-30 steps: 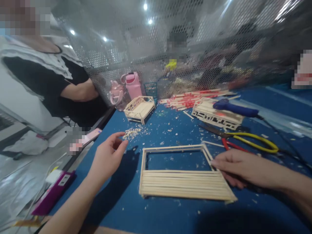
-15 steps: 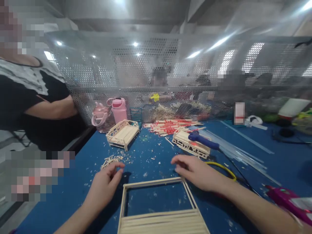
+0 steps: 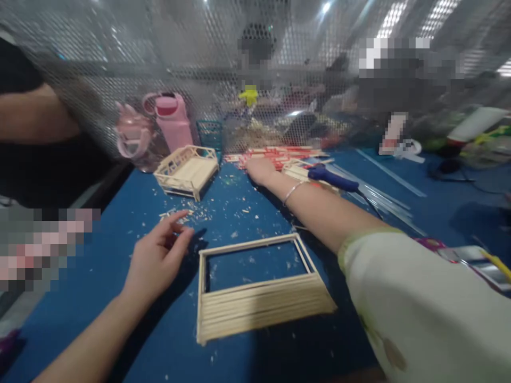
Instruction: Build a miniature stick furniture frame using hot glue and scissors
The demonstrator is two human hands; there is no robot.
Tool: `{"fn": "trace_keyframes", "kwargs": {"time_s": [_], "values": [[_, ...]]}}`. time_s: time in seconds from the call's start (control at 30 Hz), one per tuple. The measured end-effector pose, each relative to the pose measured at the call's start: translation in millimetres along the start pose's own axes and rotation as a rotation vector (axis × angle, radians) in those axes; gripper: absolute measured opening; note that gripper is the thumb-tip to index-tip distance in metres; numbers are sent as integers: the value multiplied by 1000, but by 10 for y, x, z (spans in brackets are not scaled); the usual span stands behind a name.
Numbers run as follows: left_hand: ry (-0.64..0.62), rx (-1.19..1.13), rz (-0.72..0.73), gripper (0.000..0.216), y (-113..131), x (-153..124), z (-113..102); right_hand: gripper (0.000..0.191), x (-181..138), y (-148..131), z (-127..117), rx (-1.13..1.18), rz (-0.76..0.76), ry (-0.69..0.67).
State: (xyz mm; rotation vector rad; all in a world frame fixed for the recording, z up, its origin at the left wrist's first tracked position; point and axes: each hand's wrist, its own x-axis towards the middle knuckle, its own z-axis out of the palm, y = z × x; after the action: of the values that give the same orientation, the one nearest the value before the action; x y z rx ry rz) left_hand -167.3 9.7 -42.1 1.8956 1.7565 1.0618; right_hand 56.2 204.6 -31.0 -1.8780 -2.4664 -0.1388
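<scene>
My right hand [image 3: 260,170] is stretched across to the pile of red-and-natural wooden sticks [image 3: 297,153] at the back; its fingers are mostly hidden, and whether they hold a stick I cannot make out. Left of the stick frame, my left hand [image 3: 156,256] hovers over the table with thumb and fingers apart and nothing between them. Flat before me lies the rectangular stick frame [image 3: 267,304], its near part covered by a row of sticks and its far part bare. A small stick-built bed [image 3: 195,173] stands beyond my left hand.
A blue glue gun [image 3: 333,178] rests against another stick model [image 3: 296,169], partly behind my right arm. Clear plastic strips [image 3: 385,199] lie to the right. Pink bottles [image 3: 173,122] stand back left by the mesh screen [image 3: 120,69]. A person [image 3: 35,117] is at the left.
My right hand has gone forward from beside the frame to the stick pile. My left hand stays near the frame's left side. The view has tipped downward, showing more of the frame.
</scene>
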Motion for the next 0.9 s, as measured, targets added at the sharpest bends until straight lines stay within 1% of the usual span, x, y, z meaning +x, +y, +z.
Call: {"fn": "trace_keyframes", "kwargs": {"time_s": [0.1,0.17,0.23,0.37,0.47,0.53,0.6,0.67,0.73,0.8,0.83,0.87,0.9], "values": [[29,-28,-2,47,20,14,36,33,-17,-55,-18,1,-106,56],[54,-31,-20,48,57,15,47,32,-38,-64,-40,7,-147,90],[70,-35,-49,49,99,17,52,36,-59,-27,-38,1,-132,86],[82,-39,-68,50,152,33,53,35,-86,93,50,-25,-73,17],[107,21,-65,49,160,49,54,34,-108,82,85,-36,-123,36],[122,30,-69,49,162,55,59,35,-151,12,30,-35,-186,71],[119,19,-77,49,167,52,65,36,-254,-63,-110,-29,-242,118],[102,-4,-89,48,171,45,68,36,-455,-87,-321,-4,-283,212],[101,-37,-105,46,172,45,69,32,-778,-33,-552,89,-329,404],[122,-115,-132,43,176,61,72,28,-1213,66,-726,283,-305,608],[128,-165,-144,42,183,72,75,24,-1459,108,-770,446,-220,730],[122,-224,-143,44,198,77,76,20,-1714,130,-777,629,-108,822],[89,-294,-126,48,221,71,75,14,-1968,125,-748,822,2,867]]}}
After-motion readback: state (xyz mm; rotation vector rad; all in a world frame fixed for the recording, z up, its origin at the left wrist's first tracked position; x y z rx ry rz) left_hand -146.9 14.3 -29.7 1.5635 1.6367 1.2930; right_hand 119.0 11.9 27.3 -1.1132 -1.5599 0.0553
